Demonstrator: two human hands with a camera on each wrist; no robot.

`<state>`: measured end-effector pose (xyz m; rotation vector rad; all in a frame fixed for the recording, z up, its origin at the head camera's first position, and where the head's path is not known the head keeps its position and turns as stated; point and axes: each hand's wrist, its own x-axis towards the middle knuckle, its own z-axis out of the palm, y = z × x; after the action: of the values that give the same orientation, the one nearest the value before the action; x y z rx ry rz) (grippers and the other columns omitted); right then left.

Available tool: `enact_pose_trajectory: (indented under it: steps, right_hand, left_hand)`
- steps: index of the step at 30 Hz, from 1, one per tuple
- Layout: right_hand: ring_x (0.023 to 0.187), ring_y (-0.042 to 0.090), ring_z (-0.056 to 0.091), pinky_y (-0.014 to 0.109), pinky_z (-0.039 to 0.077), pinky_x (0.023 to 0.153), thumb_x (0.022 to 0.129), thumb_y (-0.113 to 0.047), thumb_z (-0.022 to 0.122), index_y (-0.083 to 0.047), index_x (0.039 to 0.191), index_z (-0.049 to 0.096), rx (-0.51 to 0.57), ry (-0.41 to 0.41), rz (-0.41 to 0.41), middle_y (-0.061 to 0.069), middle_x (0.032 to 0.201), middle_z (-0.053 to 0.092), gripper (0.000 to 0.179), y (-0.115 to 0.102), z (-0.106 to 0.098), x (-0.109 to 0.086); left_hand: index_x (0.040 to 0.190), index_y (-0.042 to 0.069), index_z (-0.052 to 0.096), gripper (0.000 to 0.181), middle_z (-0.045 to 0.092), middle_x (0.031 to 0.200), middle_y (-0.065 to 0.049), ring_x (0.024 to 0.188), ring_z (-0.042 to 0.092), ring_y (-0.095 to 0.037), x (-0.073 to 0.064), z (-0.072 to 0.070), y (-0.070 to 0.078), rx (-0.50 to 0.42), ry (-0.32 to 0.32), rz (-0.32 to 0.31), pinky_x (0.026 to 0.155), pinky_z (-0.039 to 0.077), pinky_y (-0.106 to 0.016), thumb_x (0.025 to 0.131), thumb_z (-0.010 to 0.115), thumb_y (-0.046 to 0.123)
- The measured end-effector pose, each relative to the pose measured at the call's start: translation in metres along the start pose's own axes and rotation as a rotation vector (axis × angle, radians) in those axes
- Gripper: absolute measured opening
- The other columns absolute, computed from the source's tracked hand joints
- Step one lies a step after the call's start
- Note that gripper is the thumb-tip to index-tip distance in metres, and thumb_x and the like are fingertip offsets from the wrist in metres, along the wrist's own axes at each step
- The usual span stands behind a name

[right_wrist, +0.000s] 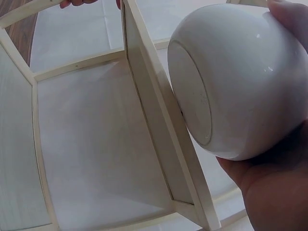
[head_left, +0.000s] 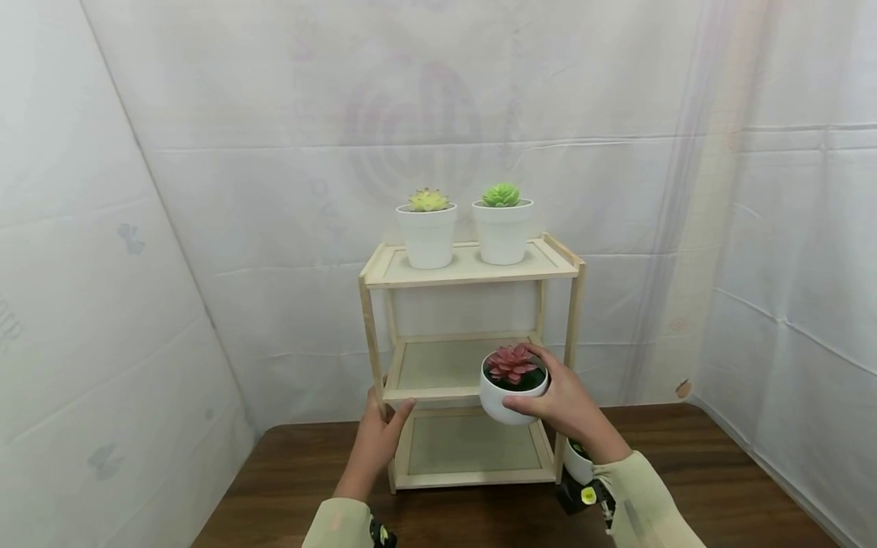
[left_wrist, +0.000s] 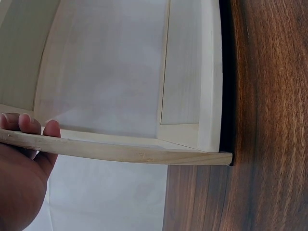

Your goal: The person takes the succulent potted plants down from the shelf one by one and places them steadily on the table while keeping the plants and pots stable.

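In the head view a small three-tier wooden shelf (head_left: 473,279) stands on the table. My left hand (head_left: 378,438) grips its left front post at the middle tier; in the left wrist view fingers (left_wrist: 30,124) curl over that post (left_wrist: 120,151). With my right hand (head_left: 565,399) I hold a round white pot (head_left: 503,407) with a pink succulent (head_left: 511,364), thumb in front and fingers at the far side. The pot is upright before the middle tier's front edge. From the right wrist view, its smooth base (right_wrist: 190,94) is close to the middle board (right_wrist: 161,115).
On the top tier stand two white pots, one with a yellow-green succulent (head_left: 428,200), the other with a green one (head_left: 502,195). Another white pot (head_left: 578,464) sits on the brown table (head_left: 658,457) right of the shelf, partly behind my right wrist. White sheeting (head_left: 288,289) hangs behind.
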<state>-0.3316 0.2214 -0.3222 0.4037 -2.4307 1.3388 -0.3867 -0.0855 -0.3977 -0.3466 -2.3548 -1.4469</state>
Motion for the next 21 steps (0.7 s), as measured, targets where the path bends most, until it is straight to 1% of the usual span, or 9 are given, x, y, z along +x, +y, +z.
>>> enact_pose_trajectory:
  steps: [1, 2, 5, 7, 11, 14, 16, 18, 21]
  right_hand:
    - [0.107, 0.022, 0.06, 0.04, 0.049, 0.089, 0.07, -0.041, 0.086, -0.018, 0.145, 0.04, 0.009, -0.003, -0.003, 0.01, 0.126, 0.062, 0.091, 0.0, 0.0, -0.001]
    - [0.107, 0.022, 0.06, 0.039, 0.049, 0.089, 0.07, -0.04, 0.086, -0.019, 0.145, 0.04, 0.018, -0.007, -0.005, 0.01, 0.126, 0.062, 0.091, 0.001, -0.001, -0.002]
    - [0.107, 0.021, 0.06, 0.038, 0.049, 0.088, 0.071, -0.038, 0.086, -0.021, 0.145, 0.039, 0.038, -0.02, -0.003, 0.009, 0.127, 0.061, 0.089, 0.001, -0.003, -0.005]
    - [0.107, 0.021, 0.06, 0.037, 0.05, 0.087, 0.071, -0.039, 0.085, -0.022, 0.145, 0.039, 0.039, -0.026, 0.005, 0.009, 0.127, 0.061, 0.088, 0.0, -0.005, -0.007]
    - [0.107, 0.023, 0.06, 0.037, 0.05, 0.085, 0.072, -0.039, 0.084, -0.022, 0.146, 0.038, 0.039, -0.035, 0.007, 0.011, 0.128, 0.06, 0.088, -0.002, -0.009, -0.01]
    - [0.109, 0.024, 0.06, 0.037, 0.051, 0.085, 0.072, -0.038, 0.085, -0.024, 0.146, 0.037, 0.053, -0.037, 0.02, 0.011, 0.129, 0.059, 0.089, -0.002, -0.011, -0.012]
    - [0.11, 0.025, 0.06, 0.037, 0.051, 0.086, 0.071, -0.039, 0.085, -0.026, 0.146, 0.036, 0.047, -0.033, 0.028, 0.01, 0.13, 0.059, 0.09, -0.001, -0.013, -0.013]
    - [0.111, 0.025, 0.06, 0.037, 0.051, 0.085, 0.071, -0.041, 0.085, -0.028, 0.145, 0.036, 0.029, -0.025, 0.032, 0.009, 0.131, 0.059, 0.09, -0.001, -0.014, -0.014]
    - [0.111, 0.025, 0.06, 0.039, 0.05, 0.087, 0.071, -0.041, 0.085, -0.028, 0.146, 0.037, 0.003, -0.011, 0.009, 0.009, 0.13, 0.06, 0.09, 0.001, -0.016, -0.017]
  left_hand:
    - [0.152, 0.014, 0.022, 0.078, 0.062, 0.121, -0.018, 0.092, 0.06, -0.021, 0.0, 0.0, 0.0, 0.001, 0.0, 0.002, 0.076, 0.051, -0.034, 0.093, 0.058, 0.051]
    - [0.152, 0.013, 0.022, 0.078, 0.061, 0.124, -0.018, 0.093, 0.06, -0.02, -0.001, 0.0, -0.001, 0.005, -0.001, 0.006, 0.077, 0.05, -0.033, 0.093, 0.058, 0.051]
    - [0.152, 0.013, 0.021, 0.079, 0.06, 0.125, -0.018, 0.092, 0.06, -0.021, -0.001, 0.001, -0.002, 0.001, -0.005, 0.006, 0.077, 0.05, -0.034, 0.094, 0.058, 0.05]
    - [0.152, 0.012, 0.021, 0.08, 0.057, 0.133, -0.018, 0.102, 0.061, -0.022, -0.001, 0.001, -0.002, -0.004, -0.008, 0.002, 0.083, 0.052, -0.037, 0.093, 0.057, 0.051]
    - [0.152, 0.012, 0.021, 0.083, 0.054, 0.137, -0.018, 0.111, 0.06, -0.026, 0.001, 0.0, -0.003, -0.001, -0.011, -0.017, 0.088, 0.053, -0.044, 0.091, 0.056, 0.056]
    - [0.152, 0.012, 0.02, 0.085, 0.057, 0.131, -0.018, 0.105, 0.061, -0.025, 0.002, -0.001, -0.003, 0.013, -0.012, -0.029, 0.084, 0.052, -0.042, 0.091, 0.056, 0.058]
    - [0.153, 0.012, 0.019, 0.085, 0.055, 0.132, -0.018, 0.105, 0.06, -0.024, 0.002, -0.001, -0.002, 0.018, -0.015, -0.031, 0.084, 0.052, -0.042, 0.091, 0.056, 0.058]
    - [0.153, 0.012, 0.018, 0.087, 0.053, 0.136, -0.019, 0.11, 0.06, -0.027, 0.002, -0.001, -0.002, 0.004, -0.02, -0.033, 0.088, 0.052, -0.045, 0.09, 0.056, 0.059]
    - [0.153, 0.013, 0.017, 0.088, 0.05, 0.141, -0.018, 0.112, 0.059, -0.027, 0.002, 0.0, -0.002, -0.001, -0.028, -0.036, 0.09, 0.051, -0.046, 0.09, 0.055, 0.06]
